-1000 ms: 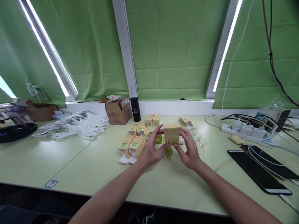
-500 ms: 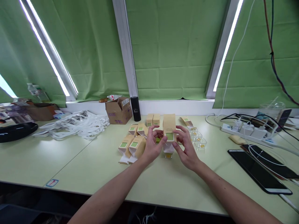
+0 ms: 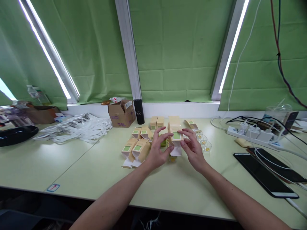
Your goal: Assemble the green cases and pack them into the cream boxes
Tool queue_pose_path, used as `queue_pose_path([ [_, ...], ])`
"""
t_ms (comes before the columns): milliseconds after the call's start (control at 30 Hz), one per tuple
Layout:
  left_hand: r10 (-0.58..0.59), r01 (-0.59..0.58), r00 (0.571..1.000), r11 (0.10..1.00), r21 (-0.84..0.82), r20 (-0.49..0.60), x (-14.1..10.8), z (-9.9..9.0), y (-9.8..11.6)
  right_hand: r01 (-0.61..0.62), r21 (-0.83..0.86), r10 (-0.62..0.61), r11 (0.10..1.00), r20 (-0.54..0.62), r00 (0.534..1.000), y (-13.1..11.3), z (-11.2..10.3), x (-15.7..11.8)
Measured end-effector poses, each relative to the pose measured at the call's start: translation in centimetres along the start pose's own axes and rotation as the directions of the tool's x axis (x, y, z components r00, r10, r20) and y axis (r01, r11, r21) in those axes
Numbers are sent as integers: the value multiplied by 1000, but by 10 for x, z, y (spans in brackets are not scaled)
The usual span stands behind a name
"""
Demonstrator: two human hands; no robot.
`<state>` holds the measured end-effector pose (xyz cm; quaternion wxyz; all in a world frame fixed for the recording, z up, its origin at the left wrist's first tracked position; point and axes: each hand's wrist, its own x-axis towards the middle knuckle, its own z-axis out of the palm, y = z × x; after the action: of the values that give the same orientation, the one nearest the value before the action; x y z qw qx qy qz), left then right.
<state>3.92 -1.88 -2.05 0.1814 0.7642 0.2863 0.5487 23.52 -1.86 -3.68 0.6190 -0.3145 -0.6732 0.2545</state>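
A small tan cardboard box (image 3: 174, 123) with a green label stands upright between my hands, with a white flap hanging at its lower end. My left hand (image 3: 157, 148) grips its left side with index finger and thumb. On the right side, my right hand (image 3: 193, 148) has its fingertips at the front edge and its thumb near the white flap. Just below the box sits a small clear cup with a yellow bottom (image 3: 172, 158), partly covered by the flap. A green item (image 3: 164, 142) shows behind my left fingers. Clear cups (image 3: 203, 142) stand right of my right hand.
Several similar boxes (image 3: 141, 149) stand to the left, white flaps out. Farther back are a brown carton (image 3: 122, 114), a black cylinder (image 3: 139, 111) and a pile of white straps (image 3: 76, 127). A power strip (image 3: 251, 134) and phones (image 3: 265, 174) with cables lie right.
The box has shifted slightly right and tilted, showing more of its white flap. My left fingers have moved along its side, and my right hand has shifted with it.
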Motion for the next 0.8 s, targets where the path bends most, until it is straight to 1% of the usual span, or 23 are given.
queue_pose_path([
  [100,-18,17,999,999,-30,-39,1,2,-5,-43,22,42,999,45,998,-5,-2,-1],
  [200,-69,61,994,993,-101,-80,1,4,-11,-88,64,82,994,82,993,-9,-4,-1],
  [333,-145,122,984,971,-204,-102,2,6,-14,-80,122,69,989,93,993,-7,-2,0],
  [467,-173,140,978,960,-243,-119,3,7,-14,-129,208,102,970,137,985,-3,1,0],
  [633,-191,159,974,958,-238,-118,3,9,-11,-155,236,134,959,103,986,-3,2,1],
  [800,-184,157,976,966,-205,-120,3,8,-8,-169,239,156,956,74,985,-2,5,1],
])
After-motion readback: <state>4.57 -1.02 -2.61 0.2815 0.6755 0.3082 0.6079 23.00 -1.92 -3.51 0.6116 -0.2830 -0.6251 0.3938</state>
